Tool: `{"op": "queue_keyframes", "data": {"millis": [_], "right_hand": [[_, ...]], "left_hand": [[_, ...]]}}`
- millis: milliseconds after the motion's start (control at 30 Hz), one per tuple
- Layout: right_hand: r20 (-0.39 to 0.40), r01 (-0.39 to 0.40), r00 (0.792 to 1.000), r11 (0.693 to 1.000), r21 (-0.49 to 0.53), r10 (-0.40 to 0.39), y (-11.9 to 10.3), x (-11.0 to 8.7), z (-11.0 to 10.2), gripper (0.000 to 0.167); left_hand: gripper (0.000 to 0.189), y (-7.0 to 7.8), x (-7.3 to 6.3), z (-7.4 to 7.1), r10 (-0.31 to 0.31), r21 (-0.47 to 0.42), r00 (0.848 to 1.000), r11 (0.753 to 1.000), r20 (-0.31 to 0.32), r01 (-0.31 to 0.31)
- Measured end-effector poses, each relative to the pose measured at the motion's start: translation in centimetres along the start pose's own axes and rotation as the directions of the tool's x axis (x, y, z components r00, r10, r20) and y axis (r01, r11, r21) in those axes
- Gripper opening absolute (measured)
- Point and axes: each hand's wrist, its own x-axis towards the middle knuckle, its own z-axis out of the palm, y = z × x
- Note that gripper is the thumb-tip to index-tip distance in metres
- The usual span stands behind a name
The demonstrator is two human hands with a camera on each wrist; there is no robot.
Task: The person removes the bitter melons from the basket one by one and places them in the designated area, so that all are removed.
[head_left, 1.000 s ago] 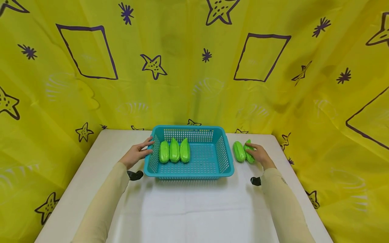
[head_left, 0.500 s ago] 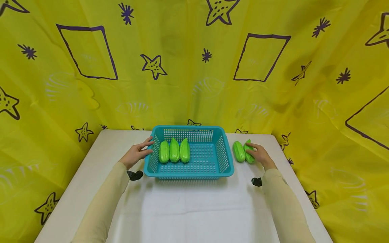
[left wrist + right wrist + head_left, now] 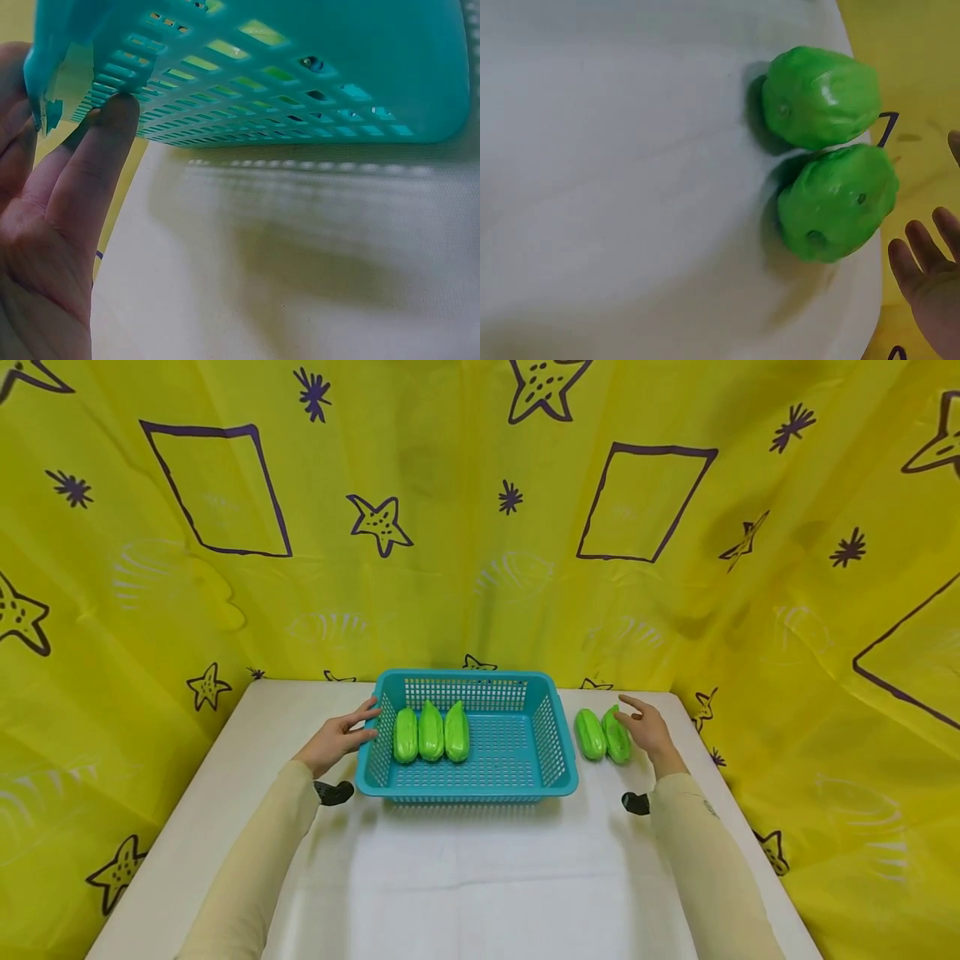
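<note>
My left hand [image 3: 335,745] holds the left rim of a teal perforated plastic basket [image 3: 501,743]. In the left wrist view, a digit [image 3: 112,135] presses the outer wall below the rim, while others reach the rim's edge. Three glossy green gourd-like vegetables [image 3: 431,733] lie side by side in the basket's left half. Two more lie on the table right of it, a left one [image 3: 590,735] and a right one [image 3: 617,739], tips pointing away. My right hand [image 3: 648,728], fingers loosely spread, is just right of the right one; the right wrist view shows a gap between them.
A white-covered table [image 3: 465,885] bears the basket near its back edge. Yellow patterned curtains [image 3: 450,593] enclose the back and both sides. Dark devices [image 3: 635,803] sit at both wrists.
My right hand has let go of the right green vegetable and moved slightly right and up, its fingers opening. The left hand and basket have stayed in place.
</note>
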Motion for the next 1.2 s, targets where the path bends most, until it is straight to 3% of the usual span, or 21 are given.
{"op": "queue_keyframes", "data": {"millis": [267,433,600,900,1067,1200], "right_hand": [[-0.136,0.058,0.99,0.986,0.157,-0.036,-4.2,0.2,0.0,0.061],[-0.17,0.068,0.985,0.945,0.32,-0.014,-7.4,-0.1,0.3,0.062],[-0.183,0.096,0.983,0.908,0.407,-0.022,-10.2,-0.5,0.9,0.06],[-0.106,0.144,0.989,0.884,0.445,-0.108,-13.7,-1.2,3.0,0.056],[-0.015,0.162,0.986,0.927,0.338,-0.166,-14.7,-1.3,4.1,0.056],[0.112,0.213,0.964,0.95,0.227,-0.243,-14.7,-1.1,5.0,0.057]], "left_hand": [[0.056,0.3,-0.3,-0.1,0.008,-0.025,1.0,1.0,0.003,-0.008],[0.055,0.2,-0.3,-0.1,0.012,-0.028,1.0,1.0,0.006,-0.011],[0.054,0.3,-0.3,-0.1,0.008,-0.024,1.0,1.0,0.005,-0.008],[0.055,0.3,-0.4,-0.1,0.011,-0.03,1.0,1.0,0.004,-0.011],[0.055,0.3,-0.3,-0.1,0.009,-0.035,1.0,0.999,0.003,-0.009],[0.055,0.3,-0.2,0.0,0.011,-0.041,1.0,0.999,0.009,-0.011]]}}
